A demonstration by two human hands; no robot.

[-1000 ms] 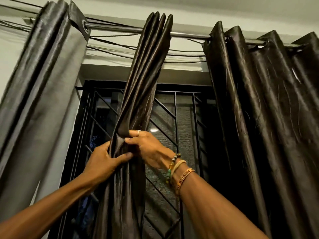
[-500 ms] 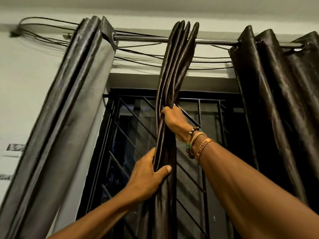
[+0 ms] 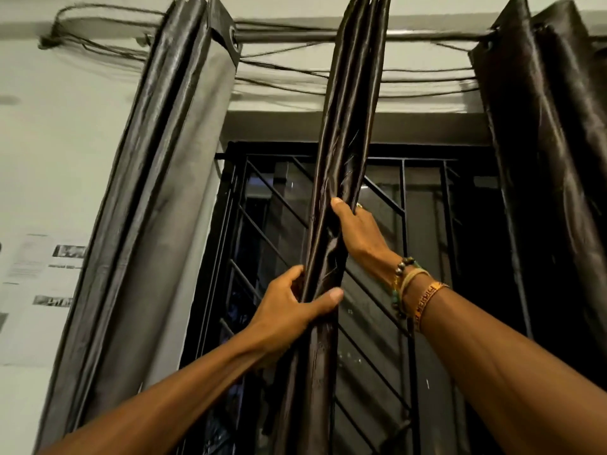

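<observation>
A dark glossy curtain panel, bunched into tight pleats (image 3: 353, 110), hangs from a metal rod (image 3: 427, 36) in the middle of the view. My left hand (image 3: 289, 310) grips the bundle low down, thumb across its front. Higher up, my right hand (image 3: 358, 231) holds the same pleats from the right side, fingers wrapped behind the fabric. Several bracelets sit on my right wrist.
Another gathered curtain panel (image 3: 164, 159) hangs at the left, a third (image 3: 551, 142) at the right. Behind stands a black window grille (image 3: 404, 208) with diagonal bars. Loose cables (image 3: 295, 70) run along the wall under the rod. Papers (image 3: 36, 257) are stuck on the left wall.
The view has tilted up and closed in on the curtain. Both hands have slid up the middle pleats, the right going above the left, and the bundle now hangs straighter.
</observation>
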